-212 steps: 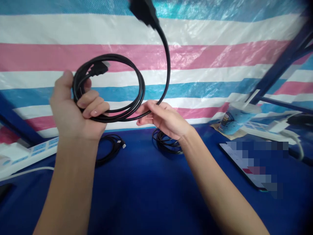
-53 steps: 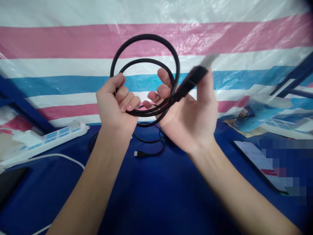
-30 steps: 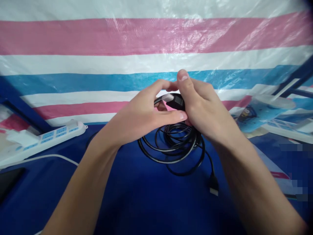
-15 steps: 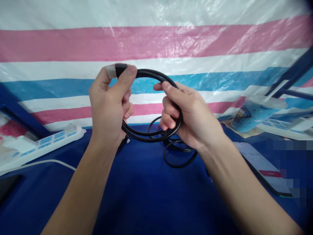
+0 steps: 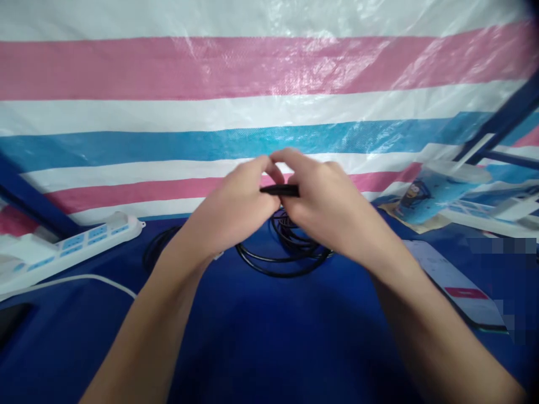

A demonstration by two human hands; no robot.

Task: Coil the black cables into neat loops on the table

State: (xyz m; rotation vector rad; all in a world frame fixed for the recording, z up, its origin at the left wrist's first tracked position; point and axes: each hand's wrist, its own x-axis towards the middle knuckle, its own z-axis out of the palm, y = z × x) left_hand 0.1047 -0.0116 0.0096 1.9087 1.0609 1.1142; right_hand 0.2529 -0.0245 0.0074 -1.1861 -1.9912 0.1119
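My left hand (image 5: 238,205) and my right hand (image 5: 324,193) meet above the blue table, both closed on a black cable (image 5: 278,191). A short dark length of it shows between them; its connector end cannot be made out, and most fingertips are hidden behind the hands. Loops of black cable (image 5: 286,275) curve below my hands. Behind them, more coiled black cable (image 5: 295,233) lies on the table, partly covered by my right hand. Another black coil (image 5: 155,247) rests beside my left forearm.
A white power strip (image 5: 99,238) with a white cord (image 5: 96,276) lies at left, near a dark flat object (image 5: 12,322). On the right are a blue cup (image 5: 433,193) with a straw, another power strip (image 5: 475,216) and a phone (image 5: 455,283). Striped sheeting (image 5: 252,73) hangs behind.
My hands were apart, stretching a cable loop with a pale-tipped connector at my left fingers. They have come together and lower, wrists turned inward, and the loop now hangs beneath them.
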